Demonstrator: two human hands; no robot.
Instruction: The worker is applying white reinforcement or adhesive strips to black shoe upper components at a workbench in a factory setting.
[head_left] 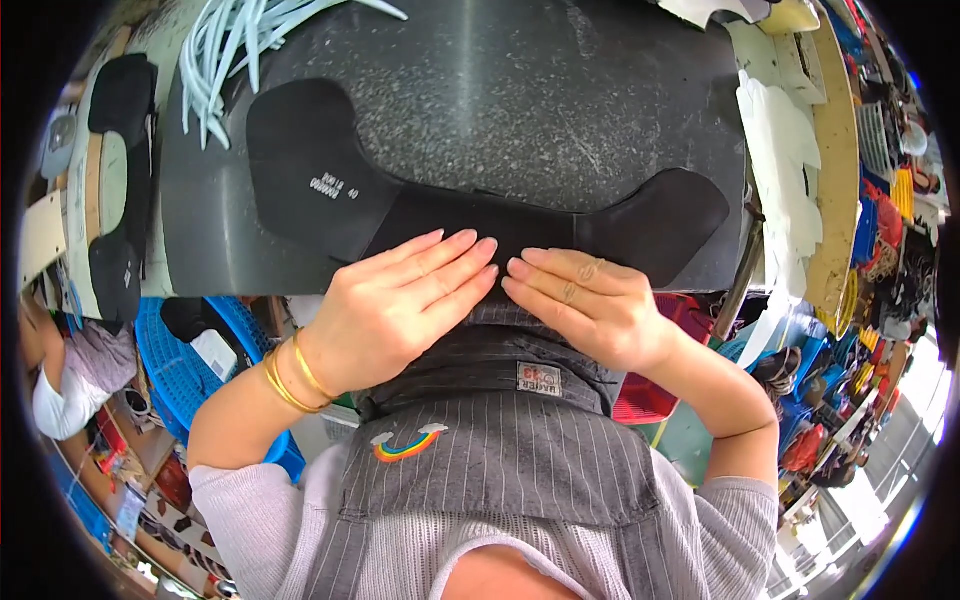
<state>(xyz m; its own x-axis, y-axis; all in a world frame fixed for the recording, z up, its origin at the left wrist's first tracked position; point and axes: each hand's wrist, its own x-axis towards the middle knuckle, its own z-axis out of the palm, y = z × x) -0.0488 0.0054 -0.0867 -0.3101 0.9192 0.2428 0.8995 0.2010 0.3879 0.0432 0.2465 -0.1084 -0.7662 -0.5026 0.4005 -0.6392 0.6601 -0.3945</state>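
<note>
A black, flat, curved piece, with the look of a shoe upper, lies along the near edge of the dark speckled work surface. A narrow middle band joins its two wide lobes, and small white print marks the left lobe. My left hand rests flat on the band's near side, fingers stretched out and pointing right. Opposite it, my right hand lies with fingers straight and pointing left, its tips almost meeting the left ones. Both hands hide part of the band's near edge.
Pale strips lie in a heap at the far left. Similar black pieces sit on a ledge to the left. White sheets hang along the right edge. A blue basket and a red basket stand below. Another person sits at left.
</note>
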